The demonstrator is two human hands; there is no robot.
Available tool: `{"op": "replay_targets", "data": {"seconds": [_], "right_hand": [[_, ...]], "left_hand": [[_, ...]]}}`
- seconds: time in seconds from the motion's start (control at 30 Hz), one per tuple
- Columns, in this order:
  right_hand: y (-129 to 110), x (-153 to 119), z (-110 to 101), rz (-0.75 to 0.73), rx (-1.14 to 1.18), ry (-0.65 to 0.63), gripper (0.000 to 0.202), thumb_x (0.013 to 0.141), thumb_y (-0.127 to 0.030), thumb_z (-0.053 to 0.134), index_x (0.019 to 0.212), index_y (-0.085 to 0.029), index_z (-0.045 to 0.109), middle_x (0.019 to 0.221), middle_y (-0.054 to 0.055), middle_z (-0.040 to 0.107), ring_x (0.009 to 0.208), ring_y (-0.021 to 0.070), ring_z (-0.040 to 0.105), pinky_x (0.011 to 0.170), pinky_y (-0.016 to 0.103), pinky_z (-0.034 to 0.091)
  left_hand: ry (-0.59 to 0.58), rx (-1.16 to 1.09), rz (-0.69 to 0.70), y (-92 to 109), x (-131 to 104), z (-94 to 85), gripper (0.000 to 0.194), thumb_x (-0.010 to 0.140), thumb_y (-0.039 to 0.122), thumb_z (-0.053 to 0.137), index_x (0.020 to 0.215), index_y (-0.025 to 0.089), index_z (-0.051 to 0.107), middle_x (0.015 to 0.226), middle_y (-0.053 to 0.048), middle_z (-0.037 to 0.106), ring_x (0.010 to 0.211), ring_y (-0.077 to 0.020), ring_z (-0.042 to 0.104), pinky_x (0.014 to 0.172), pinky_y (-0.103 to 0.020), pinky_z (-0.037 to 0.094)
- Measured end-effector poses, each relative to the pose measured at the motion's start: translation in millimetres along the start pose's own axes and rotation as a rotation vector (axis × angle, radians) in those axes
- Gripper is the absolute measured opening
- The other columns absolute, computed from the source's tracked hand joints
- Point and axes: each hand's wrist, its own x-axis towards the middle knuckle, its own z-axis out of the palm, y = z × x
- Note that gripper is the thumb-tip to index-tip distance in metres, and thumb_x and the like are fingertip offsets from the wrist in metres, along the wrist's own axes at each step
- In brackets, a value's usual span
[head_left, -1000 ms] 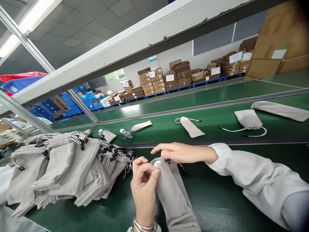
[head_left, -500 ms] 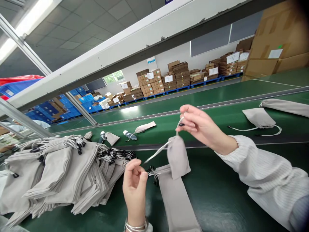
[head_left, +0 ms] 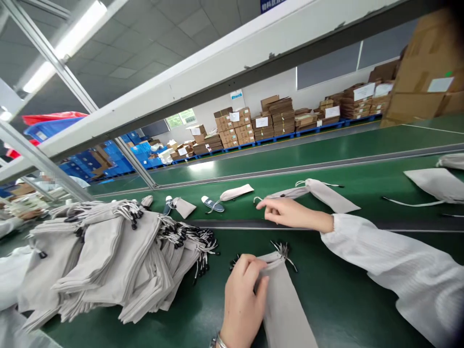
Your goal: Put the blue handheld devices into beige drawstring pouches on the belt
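1. Grey cloth fills the left hand (head_left: 242, 296): its fingers pinch the mouth of a long drawstring pouch (head_left: 286, 304) lying near the front edge of the green bench (head_left: 344, 295).
2. Right hand (head_left: 290, 212) reaches to the conveyor belt (head_left: 362, 186), fingers loosely spread beside a tied pouch (head_left: 321, 192); whether they touch it I cannot tell.
3. Judged step: one pouch set off, the next being opened.
4. Opening it calls for both hands.
5. A pile of pouches (head_left: 108, 256) lies at the bench's left end.

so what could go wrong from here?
1. The right hand hangs over the conveyor belt at a small pouch; its trailing drawstring could snag the fingers.
2. The left hand presses a long pouch near the leaning pile of pouches, which may slump onto it.
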Motion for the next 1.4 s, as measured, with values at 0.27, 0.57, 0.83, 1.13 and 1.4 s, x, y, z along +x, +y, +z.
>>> {"op": "replay_targets", "data": {"seconds": [0.27,0.57,0.83,1.13,1.4], "right_hand": [[11,78,56,0.131,-0.068,-0.154,0.024,0.092,-0.023,0.056,0.113,-0.022,0.068,0.096,0.001,0.075,0.086,0.0174,0.069,0.075,0.026,0.048],[9,187,109,0.313,-0.100,-0.087,0.037,0.096,-0.036,0.064,0.128,-0.016,0.058,0.132,0.011,0.057,0.116,0.0271,0.058,0.098,0.051,0.050],[-10,161,92,0.358,0.418,-0.026,0.025,0.104,-0.031,0.044,0.117,-0.013,0.057,0.103,0.008,0.066,0.080,0.0154,0.065,0.071,0.031,0.056],[-43,19,26,0.043,1.169,0.088,0.079,0.082,-0.032,0.074,0.140,-0.029,0.021,0.110,0.006,0.063,0.089,0.0220,0.071,0.079,0.039,0.057],[-69,-24,26,-0.152,1.180,0.081,0.079,0.084,-0.047,0.077,0.139,-0.033,0.021,0.111,0.006,0.060,0.092,0.0260,0.072,0.080,0.044,0.056]], "left_hand": [[0.119,0.183,0.025,-4,0,8.3,0.029,0.080,-0.007,0.050,0.087,0.020,0.053,0.089,-0.002,0.057,0.081,-0.0201,0.054,0.067,-0.031,0.044],[0.238,0.303,0.100,-12,4,13.2,0.025,0.091,0.000,0.047,0.075,0.019,0.048,0.079,-0.002,0.054,0.075,-0.0185,0.049,0.065,-0.031,0.037],[0.313,0.311,0.317,-12,4,15.2,0.028,0.090,-0.004,0.040,0.078,0.020,0.047,0.082,-0.004,0.064,0.084,-0.0206,0.053,0.077,-0.037,0.040],[0.240,-0.185,0.127,0,3,6.7,0.023,0.098,0.019,0.044,0.075,0.022,0.044,0.074,-0.002,0.052,0.066,-0.0171,0.049,0.059,-0.028,0.033],[0.260,-0.530,-0.023,14,9,3.0,0.039,0.090,0.050,0.064,0.068,0.020,0.051,0.075,-0.003,0.049,0.069,-0.0177,0.050,0.061,-0.028,0.038]]}}
